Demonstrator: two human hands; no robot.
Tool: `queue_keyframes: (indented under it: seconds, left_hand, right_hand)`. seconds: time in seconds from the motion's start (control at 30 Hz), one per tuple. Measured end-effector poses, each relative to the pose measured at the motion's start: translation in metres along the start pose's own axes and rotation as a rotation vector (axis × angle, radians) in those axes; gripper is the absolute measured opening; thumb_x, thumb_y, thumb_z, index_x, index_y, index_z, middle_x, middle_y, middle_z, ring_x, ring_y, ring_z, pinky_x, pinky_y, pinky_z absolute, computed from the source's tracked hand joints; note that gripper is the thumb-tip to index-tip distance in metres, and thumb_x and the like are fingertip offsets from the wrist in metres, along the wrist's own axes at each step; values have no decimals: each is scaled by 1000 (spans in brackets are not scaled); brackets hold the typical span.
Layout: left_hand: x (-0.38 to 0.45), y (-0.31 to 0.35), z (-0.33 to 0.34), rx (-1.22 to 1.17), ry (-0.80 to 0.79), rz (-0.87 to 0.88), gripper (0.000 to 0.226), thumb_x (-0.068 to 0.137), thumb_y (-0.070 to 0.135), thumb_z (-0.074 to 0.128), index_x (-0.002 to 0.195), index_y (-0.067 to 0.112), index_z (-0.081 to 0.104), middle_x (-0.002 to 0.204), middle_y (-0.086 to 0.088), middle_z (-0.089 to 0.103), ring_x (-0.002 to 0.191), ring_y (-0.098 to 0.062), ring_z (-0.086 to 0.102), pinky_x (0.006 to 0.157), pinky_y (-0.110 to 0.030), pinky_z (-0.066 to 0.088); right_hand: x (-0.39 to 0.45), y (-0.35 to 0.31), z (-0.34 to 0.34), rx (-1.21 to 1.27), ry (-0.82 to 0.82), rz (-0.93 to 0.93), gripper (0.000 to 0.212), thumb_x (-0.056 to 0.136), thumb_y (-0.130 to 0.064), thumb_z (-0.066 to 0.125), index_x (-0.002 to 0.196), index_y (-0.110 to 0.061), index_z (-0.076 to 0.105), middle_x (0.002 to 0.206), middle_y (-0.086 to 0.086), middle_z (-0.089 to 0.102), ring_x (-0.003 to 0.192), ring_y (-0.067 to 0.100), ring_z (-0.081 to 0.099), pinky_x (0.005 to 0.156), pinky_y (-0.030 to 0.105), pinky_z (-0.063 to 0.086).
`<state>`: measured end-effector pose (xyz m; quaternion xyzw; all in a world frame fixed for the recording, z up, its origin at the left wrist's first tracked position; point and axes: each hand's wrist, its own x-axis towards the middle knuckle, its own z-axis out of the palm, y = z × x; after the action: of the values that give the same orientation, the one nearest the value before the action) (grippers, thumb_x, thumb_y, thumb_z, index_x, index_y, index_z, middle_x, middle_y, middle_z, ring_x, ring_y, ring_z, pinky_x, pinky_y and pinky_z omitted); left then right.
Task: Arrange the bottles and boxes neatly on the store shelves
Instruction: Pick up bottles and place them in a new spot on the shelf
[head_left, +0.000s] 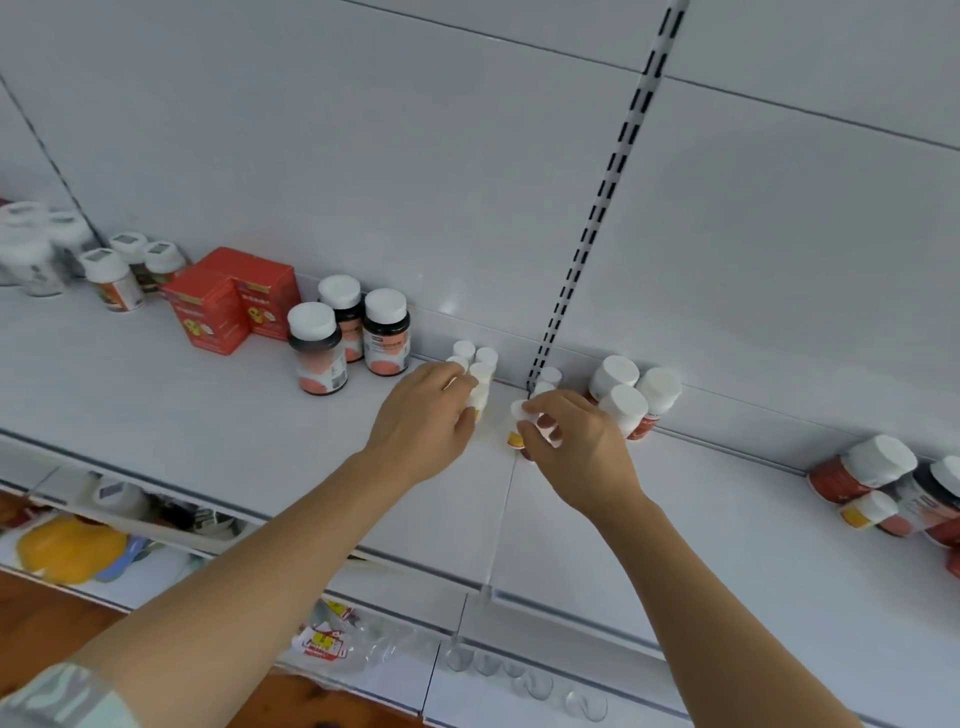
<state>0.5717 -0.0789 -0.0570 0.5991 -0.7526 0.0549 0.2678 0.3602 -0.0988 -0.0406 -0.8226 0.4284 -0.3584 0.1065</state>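
I saw both hands out over the white shelf (156, 395), close to its back panel. The right hand (576, 447) had its fingers curled round a small bottle (517, 423): white cap, pale body, a yellow-and-orange label low on its side. The bottle sat on the shelf just right of the seam between two shelf boards, below the slotted upright (597, 208). The left hand (423, 415) reached into a tight cluster of small white-capped bottles (480, 364) near the back; its fingertips were curled against the nearest of them, though I could not tell whether it truly gripped one.

Left of that cluster stood three dark bottles (358, 332) with wide white caps and orange-pink labels, upright and touching. Further left were two red boxes (228, 306) with a yellow-and-white picture on the front, side by side. To the right of the held bottle, three white-capped red bottles (631, 397) were bunched against the back panel. More bottles lay tipped at the far right (883, 488).
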Motion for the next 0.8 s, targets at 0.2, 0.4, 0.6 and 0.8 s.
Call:
queue_keyframes:
  seconds: [0.2, 0.4, 0.6, 0.8]
  left_hand:
    - [-11, -38, -19, -23, -47, 26, 28, 84, 19, 64, 110, 8, 64, 113, -5, 62, 106, -25, 55, 84, -34, 49]
    - [-22, -72, -26, -40, -110, 31, 32, 88, 24, 60, 116, 10, 62, 117, -4, 60, 111, -25, 54, 89, -37, 50]
    - [-30, -86, -33, -64, -121, 68, 34, 83, 20, 67, 113, 7, 63, 110, -7, 60, 105, -26, 56, 79, -38, 53]
    - [-31, -98, -28, -66, -142, 66, 32, 85, 23, 64, 114, 9, 63, 111, -5, 60, 103, -25, 56, 76, -35, 50]
  right_hand:
    - [15, -31, 31, -45, 8, 31, 17, 83, -13, 75, 99, -10, 72, 90, -2, 68, 67, 11, 61, 61, 32, 56]
    - [19, -60, 75, -108, 17, 132, 15, 81, -13, 74, 95, -11, 72, 89, 2, 68, 68, 18, 63, 58, 33, 53]
    - [27, -64, 104, -180, 33, 201, 14, 78, -9, 76, 91, -5, 72, 83, 8, 68, 64, 27, 63, 56, 32, 50]
    - [23, -65, 122, -216, 31, 214, 12, 77, -6, 75, 87, -7, 70, 79, 9, 65, 61, 30, 60, 51, 34, 49]
